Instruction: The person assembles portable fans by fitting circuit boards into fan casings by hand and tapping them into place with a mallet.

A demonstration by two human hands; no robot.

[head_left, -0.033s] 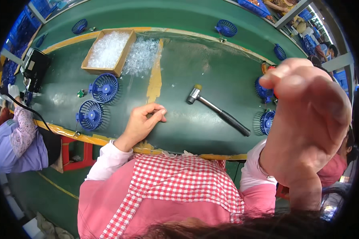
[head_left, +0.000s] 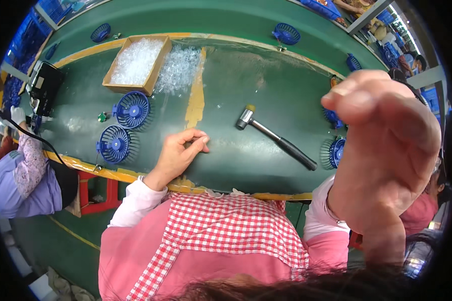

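Note:
My left hand [head_left: 178,153] rests on the green table at its front edge, fingers curled in and thumb tip close to the index finger; I see nothing held. Raised close to the camera at the right, my right hand [head_left: 386,150] shows its palm, with bent fingers apart from the thumb and nothing in them. Between the hands lies a hammer [head_left: 276,136] with a black grip, a metal shaft and a yellowish face on one end. Left of my left hand are two blue fan cages, an upper one [head_left: 132,110] and a lower one [head_left: 114,144].
A carton [head_left: 153,70] of small clear plastic parts stands at the back left, with a loose pile [head_left: 180,67] beside it. More blue fans [head_left: 287,33] lie along the far green strip. A fan [head_left: 336,152] is partly behind my right hand. A co-worker [head_left: 27,175] sits at the left.
My right hand has shifted very slightly to the left, and its fingertips now cover a small red spot seen before. My left hand and the hammer stay in place.

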